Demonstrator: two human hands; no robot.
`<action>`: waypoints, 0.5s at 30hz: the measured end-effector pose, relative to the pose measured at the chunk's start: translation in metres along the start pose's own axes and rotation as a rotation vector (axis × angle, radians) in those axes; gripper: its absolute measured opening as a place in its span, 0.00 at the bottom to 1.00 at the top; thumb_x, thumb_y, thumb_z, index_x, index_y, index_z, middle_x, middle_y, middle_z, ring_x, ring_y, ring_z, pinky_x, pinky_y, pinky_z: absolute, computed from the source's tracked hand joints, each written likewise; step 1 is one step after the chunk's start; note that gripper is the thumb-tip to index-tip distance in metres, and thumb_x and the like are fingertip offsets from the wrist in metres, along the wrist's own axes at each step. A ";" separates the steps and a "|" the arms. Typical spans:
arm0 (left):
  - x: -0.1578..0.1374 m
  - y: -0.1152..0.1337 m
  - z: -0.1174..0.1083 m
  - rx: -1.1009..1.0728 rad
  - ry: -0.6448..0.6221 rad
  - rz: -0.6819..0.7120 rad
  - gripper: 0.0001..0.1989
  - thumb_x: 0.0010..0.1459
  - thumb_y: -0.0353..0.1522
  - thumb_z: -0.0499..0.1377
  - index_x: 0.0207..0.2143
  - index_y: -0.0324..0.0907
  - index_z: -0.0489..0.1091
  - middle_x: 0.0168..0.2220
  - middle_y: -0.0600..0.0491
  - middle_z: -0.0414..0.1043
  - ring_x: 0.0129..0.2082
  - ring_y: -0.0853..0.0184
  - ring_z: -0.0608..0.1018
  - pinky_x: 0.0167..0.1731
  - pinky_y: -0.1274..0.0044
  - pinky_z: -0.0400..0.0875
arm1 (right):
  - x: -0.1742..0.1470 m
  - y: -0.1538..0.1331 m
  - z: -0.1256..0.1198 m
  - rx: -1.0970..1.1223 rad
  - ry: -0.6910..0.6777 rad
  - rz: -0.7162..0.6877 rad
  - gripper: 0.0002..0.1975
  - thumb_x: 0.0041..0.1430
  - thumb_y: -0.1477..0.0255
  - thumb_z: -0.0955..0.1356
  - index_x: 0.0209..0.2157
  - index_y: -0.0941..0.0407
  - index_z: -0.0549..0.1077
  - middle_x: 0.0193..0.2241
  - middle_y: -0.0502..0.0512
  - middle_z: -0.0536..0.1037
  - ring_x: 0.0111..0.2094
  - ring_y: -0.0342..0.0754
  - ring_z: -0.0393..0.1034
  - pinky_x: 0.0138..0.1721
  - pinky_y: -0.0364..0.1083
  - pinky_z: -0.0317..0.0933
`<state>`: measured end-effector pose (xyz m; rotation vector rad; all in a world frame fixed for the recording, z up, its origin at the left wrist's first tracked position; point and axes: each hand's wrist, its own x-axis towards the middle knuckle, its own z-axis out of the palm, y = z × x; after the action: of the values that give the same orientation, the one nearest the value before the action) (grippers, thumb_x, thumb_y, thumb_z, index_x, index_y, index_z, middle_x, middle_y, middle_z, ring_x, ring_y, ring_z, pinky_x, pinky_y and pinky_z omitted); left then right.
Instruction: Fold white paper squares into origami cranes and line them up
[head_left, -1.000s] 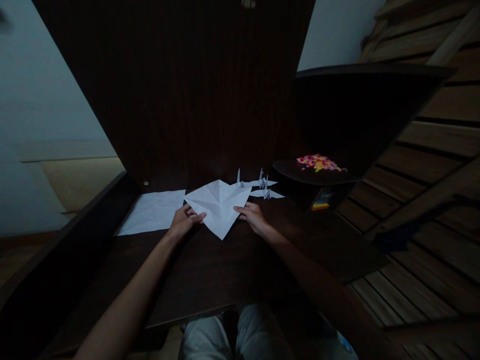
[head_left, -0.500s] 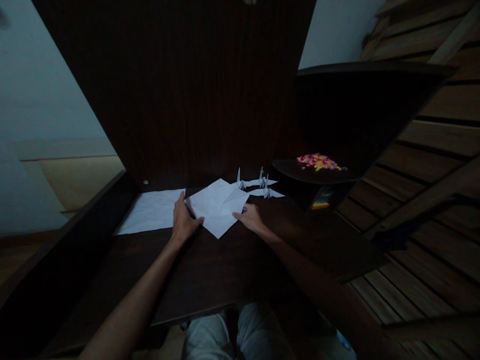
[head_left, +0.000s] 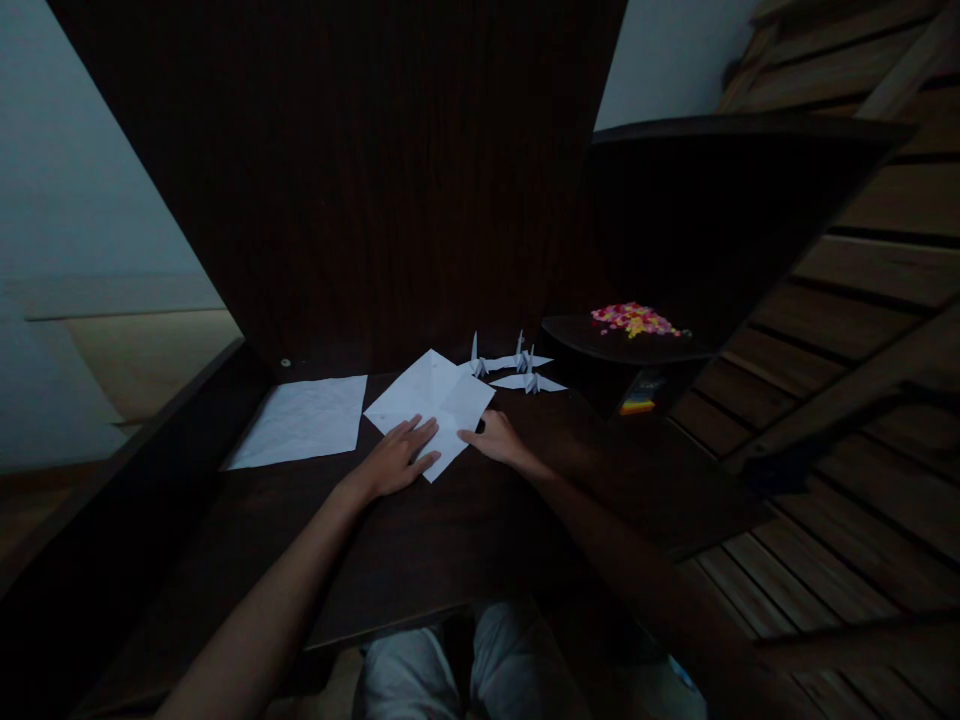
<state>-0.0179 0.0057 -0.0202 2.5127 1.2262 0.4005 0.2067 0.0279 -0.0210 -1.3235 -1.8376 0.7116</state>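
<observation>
A white square sheet of paper (head_left: pixel 427 385), faintly creased, lies on the dark desk with one corner toward me. My left hand (head_left: pixel 401 458) rests flat on its lower left part, fingers spread. At the right edge, my right hand (head_left: pixel 495 437) pinches the paper, thumb on top and the other fingers under or behind it, partly hidden. Just behind the sheet's right side stand several folded paper cranes (head_left: pixel 531 382), with wings out.
More white paper (head_left: pixel 304 420) lies on the desk (head_left: pixel 420 560) at the left. A corner shelf (head_left: pixel 577 338) at the right bears a pile of small pink and yellow pieces (head_left: pixel 636 319). Under it is a small item with a yellow-orange edge (head_left: pixel 637 406). A tall dark panel (head_left: pixel 360 200) rises behind.
My left hand has let go of the sheet's left edge and now lies flat on top of it. The sheet has gone from slightly bent to flat. My right hand stays at the right edge.
</observation>
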 end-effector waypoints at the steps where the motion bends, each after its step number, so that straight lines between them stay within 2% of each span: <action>1: 0.000 0.001 -0.001 0.009 -0.016 -0.005 0.32 0.62 0.48 0.47 0.63 0.40 0.55 0.65 0.47 0.52 0.67 0.57 0.49 0.64 0.65 0.44 | 0.000 0.001 0.000 -0.001 -0.005 -0.007 0.12 0.46 0.73 0.72 0.36 0.57 0.79 0.37 0.58 0.81 0.40 0.56 0.75 0.43 0.49 0.68; 7: -0.001 0.003 -0.004 0.035 -0.067 -0.006 0.39 0.58 0.53 0.50 0.65 0.42 0.50 0.67 0.47 0.47 0.67 0.54 0.47 0.63 0.64 0.43 | -0.001 0.003 0.002 0.005 -0.055 -0.069 0.13 0.48 0.73 0.72 0.39 0.56 0.78 0.38 0.58 0.81 0.40 0.55 0.75 0.43 0.48 0.67; 10: -0.002 0.003 -0.004 0.030 -0.068 -0.018 0.41 0.57 0.53 0.52 0.66 0.41 0.49 0.67 0.44 0.47 0.67 0.53 0.48 0.63 0.63 0.43 | -0.003 0.003 0.003 -0.061 -0.123 -0.089 0.13 0.51 0.72 0.70 0.41 0.58 0.78 0.40 0.61 0.80 0.42 0.55 0.74 0.45 0.50 0.66; 13: -0.002 0.001 -0.003 -0.008 -0.020 -0.055 0.45 0.54 0.53 0.55 0.66 0.39 0.48 0.66 0.41 0.47 0.66 0.52 0.51 0.63 0.63 0.46 | -0.004 0.002 0.003 -0.119 -0.188 -0.156 0.18 0.53 0.72 0.69 0.47 0.59 0.75 0.50 0.63 0.74 0.51 0.56 0.69 0.54 0.52 0.60; 15: -0.002 -0.001 -0.002 -0.035 0.017 -0.074 0.47 0.52 0.53 0.58 0.66 0.38 0.47 0.66 0.39 0.47 0.65 0.50 0.54 0.62 0.62 0.49 | -0.005 0.001 0.003 -0.140 -0.233 -0.229 0.23 0.53 0.70 0.69 0.52 0.57 0.72 0.57 0.62 0.69 0.59 0.56 0.60 0.59 0.54 0.53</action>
<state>-0.0208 0.0050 -0.0187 2.4313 1.3035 0.4220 0.2059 0.0228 -0.0243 -1.1282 -2.2191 0.6459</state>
